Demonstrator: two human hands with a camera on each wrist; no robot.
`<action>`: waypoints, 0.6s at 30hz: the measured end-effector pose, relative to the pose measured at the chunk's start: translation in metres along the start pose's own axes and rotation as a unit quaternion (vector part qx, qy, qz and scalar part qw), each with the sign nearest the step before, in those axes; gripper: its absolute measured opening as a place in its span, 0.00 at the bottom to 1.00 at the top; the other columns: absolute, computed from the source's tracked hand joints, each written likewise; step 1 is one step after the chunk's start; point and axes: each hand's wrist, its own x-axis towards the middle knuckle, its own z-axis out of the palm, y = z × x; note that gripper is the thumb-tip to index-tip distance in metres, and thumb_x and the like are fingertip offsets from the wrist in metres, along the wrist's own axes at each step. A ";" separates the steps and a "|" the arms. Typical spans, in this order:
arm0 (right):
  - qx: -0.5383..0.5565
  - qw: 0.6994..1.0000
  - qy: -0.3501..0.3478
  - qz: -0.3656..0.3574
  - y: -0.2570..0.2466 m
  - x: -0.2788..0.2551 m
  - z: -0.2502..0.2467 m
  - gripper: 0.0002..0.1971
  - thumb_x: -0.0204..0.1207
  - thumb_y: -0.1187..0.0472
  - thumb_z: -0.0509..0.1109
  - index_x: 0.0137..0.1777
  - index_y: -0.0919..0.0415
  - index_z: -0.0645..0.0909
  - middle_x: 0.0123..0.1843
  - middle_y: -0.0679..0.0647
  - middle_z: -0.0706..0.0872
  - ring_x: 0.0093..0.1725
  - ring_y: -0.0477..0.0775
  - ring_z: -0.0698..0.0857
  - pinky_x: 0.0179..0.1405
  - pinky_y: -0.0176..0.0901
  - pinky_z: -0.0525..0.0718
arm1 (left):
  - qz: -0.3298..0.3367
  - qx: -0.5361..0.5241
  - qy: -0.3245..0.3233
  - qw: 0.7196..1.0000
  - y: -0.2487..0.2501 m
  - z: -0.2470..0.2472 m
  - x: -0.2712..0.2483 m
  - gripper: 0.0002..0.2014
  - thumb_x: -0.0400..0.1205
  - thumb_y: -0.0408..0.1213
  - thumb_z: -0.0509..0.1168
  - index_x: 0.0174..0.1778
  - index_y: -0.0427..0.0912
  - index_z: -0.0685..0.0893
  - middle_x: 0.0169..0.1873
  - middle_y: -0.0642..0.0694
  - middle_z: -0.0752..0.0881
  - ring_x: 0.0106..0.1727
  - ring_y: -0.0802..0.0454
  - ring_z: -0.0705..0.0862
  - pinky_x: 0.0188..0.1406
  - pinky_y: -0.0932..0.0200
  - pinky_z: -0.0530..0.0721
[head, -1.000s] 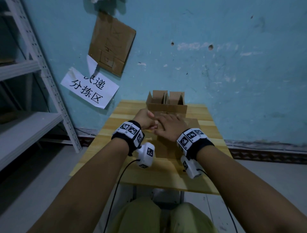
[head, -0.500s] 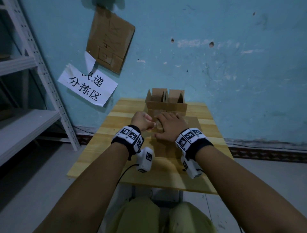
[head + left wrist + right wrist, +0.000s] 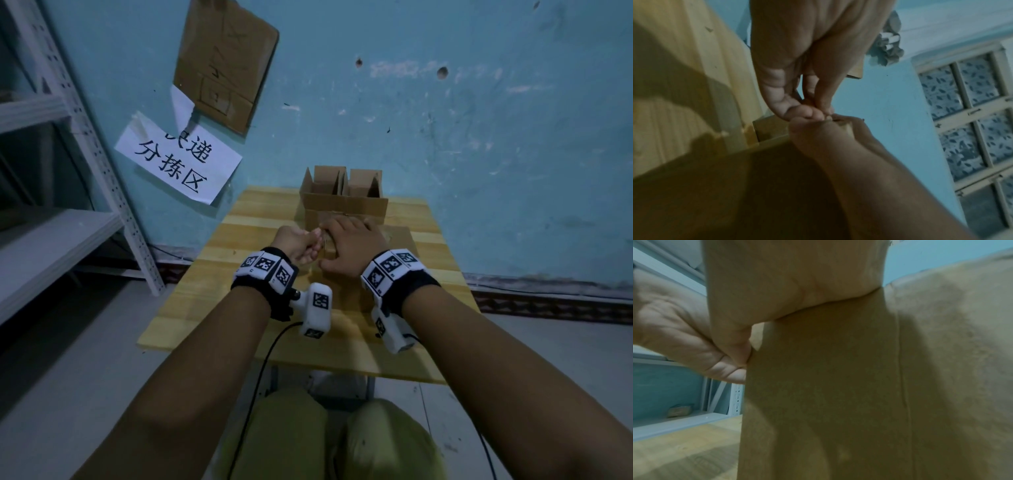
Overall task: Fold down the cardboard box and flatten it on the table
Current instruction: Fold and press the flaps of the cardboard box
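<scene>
My left hand (image 3: 297,242) pinches the cardboard box (image 3: 394,236) edge with curled fingers; my right hand (image 3: 349,248) presses it, fingers together. The box lies mid-table (image 3: 191,308), before a blue wall (image 3: 479,137).

table (image 3: 212,291): before the wall (image 3: 479,137)
open box (image 3: 342,197): on the table's far edge
shelves (image 3: 51,240): left of the table

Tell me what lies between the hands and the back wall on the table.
In the head view, an open cardboard box stands on the table just beyond the left hand and right hand.
</scene>
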 end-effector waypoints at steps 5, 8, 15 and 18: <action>0.005 1.000 0.004 0.003 -0.001 0.000 -0.001 0.33 0.75 0.41 0.62 0.78 0.52 0.61 0.81 0.53 0.63 0.78 0.57 0.65 0.75 0.57 0.60 | -0.065 -0.090 -0.046 0.993 0.001 -0.004 -0.005 0.10 0.85 0.22 0.53 0.42 0.33 0.77 0.31 0.43 0.76 0.32 0.56 0.75 0.27 0.70 0.80; 0.003 1.000 -0.003 0.003 -0.001 0.000 0.000 0.34 0.75 0.40 0.61 0.78 0.51 0.60 0.81 0.52 0.63 0.79 0.57 0.64 0.75 0.58 0.60 | -0.095 -0.147 -0.055 0.983 -0.003 -0.004 -0.008 0.08 0.85 0.22 0.52 0.47 0.35 0.75 0.33 0.43 0.75 0.34 0.57 0.74 0.33 0.64 0.78; 0.003 1.000 -0.010 0.003 -0.001 -0.001 -0.002 0.36 0.73 0.39 0.62 0.79 0.52 0.59 0.82 0.52 0.61 0.80 0.57 0.62 0.78 0.59 0.58 | -0.131 -0.159 -0.068 0.976 -0.011 -0.007 -0.003 0.13 0.85 0.30 0.57 0.33 0.40 0.76 0.12 0.51 0.79 0.26 0.61 0.74 0.20 0.73 0.76; 0.003 1.000 -0.004 0.005 -0.001 -0.002 -0.002 0.35 0.74 0.40 0.62 0.78 0.52 0.60 0.81 0.52 0.62 0.79 0.57 0.63 0.77 0.58 0.59 | -0.145 -0.178 -0.075 0.970 -0.015 -0.004 -0.002 0.15 0.85 0.36 0.58 0.30 0.41 0.74 0.11 0.52 0.78 0.24 0.61 0.73 0.23 0.71 0.75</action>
